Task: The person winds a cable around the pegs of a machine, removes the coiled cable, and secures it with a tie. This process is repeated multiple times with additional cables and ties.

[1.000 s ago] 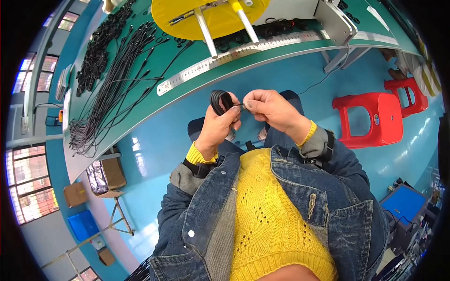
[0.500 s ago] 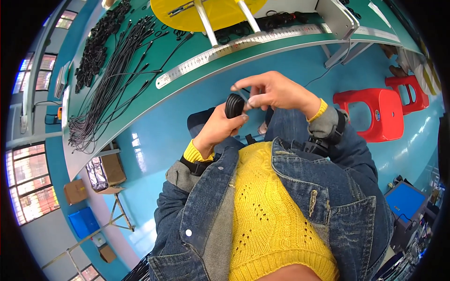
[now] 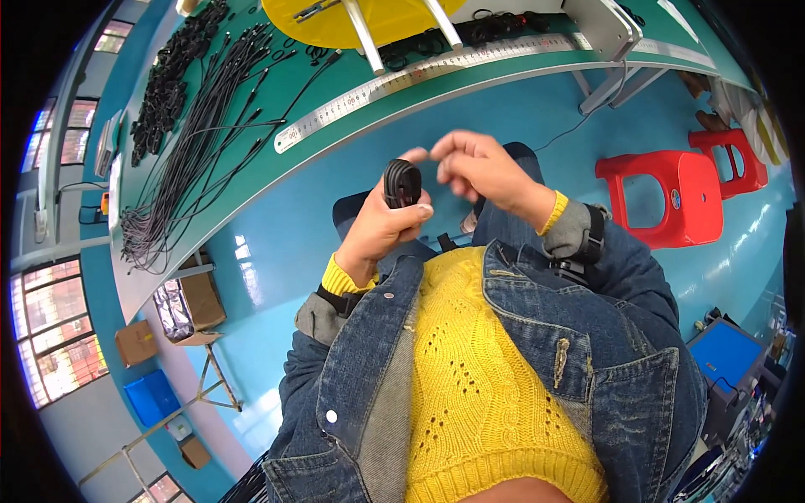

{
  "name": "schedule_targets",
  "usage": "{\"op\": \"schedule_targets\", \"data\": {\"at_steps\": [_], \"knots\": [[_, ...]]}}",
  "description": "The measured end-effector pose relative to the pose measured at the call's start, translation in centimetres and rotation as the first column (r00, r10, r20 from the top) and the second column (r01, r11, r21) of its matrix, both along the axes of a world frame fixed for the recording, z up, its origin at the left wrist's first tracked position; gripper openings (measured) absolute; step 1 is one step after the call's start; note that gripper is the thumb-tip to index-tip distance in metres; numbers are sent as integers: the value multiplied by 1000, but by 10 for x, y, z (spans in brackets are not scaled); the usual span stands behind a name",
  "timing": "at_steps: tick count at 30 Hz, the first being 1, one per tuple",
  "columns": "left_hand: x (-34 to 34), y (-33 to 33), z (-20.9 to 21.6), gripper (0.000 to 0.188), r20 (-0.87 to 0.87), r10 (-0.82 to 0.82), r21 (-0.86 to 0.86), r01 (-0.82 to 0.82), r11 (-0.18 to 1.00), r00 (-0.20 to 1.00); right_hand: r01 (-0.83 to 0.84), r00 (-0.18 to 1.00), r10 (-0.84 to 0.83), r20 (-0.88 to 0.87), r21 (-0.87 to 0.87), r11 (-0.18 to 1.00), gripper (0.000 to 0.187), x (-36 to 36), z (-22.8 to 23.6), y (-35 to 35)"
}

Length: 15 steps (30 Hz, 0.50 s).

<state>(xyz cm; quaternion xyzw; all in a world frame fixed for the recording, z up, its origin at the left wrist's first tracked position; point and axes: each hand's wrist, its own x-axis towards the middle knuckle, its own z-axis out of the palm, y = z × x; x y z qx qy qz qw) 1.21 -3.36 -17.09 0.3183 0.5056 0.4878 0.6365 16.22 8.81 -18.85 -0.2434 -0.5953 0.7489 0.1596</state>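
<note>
A coiled bundle of black cable (image 3: pixel 402 183) stands upright in my left hand (image 3: pixel 376 228), gripped between thumb and fingers in front of my body. Just to the right of it is my right hand (image 3: pixel 493 174), its fingers bent and smeared by motion, with the index fingertip close to my left index fingertip. Whether anything thin is between the right fingers cannot be made out. On the green-topped table (image 3: pixel 251 172) ahead of me lie many straight black cables (image 3: pixel 197 142).
A long steel ruler (image 3: pixel 335 109) runs along the table's near edge, behind it a yellow disc (image 3: pixel 377 21) with two metal posts. Black small parts (image 3: pixel 163 101) are heaped at the far left. Red stools (image 3: pixel 696 201) stand to the right, cardboard boxes (image 3: pixel 201 306) to the left below.
My right hand has pulled slightly away from the coil; the thin pale strand stretched at its fingers is no longer visible. My left hand has shifted a little left with the coil.
</note>
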Motion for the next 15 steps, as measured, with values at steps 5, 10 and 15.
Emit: {"op": "schedule_targets", "data": {"at_steps": [5, 10, 15], "knots": [[-13, -3, -19, 53, 652, -39, -156, 185, 970, 757, -229, 972, 222, 77, 526, 819, 21, -11, 28, 8], [-17, 2, -23, 66, 658, -123, -122, 265, 956, 743, -332, 943, 260, 206, 603, 726, 32, -17, 17, 3], [-14, 1, -16, 48, 481, -80, -185, 190, 964, 873, -213, 973, 80, 215, 716, 665, 32, -24, -13, -10]]}}
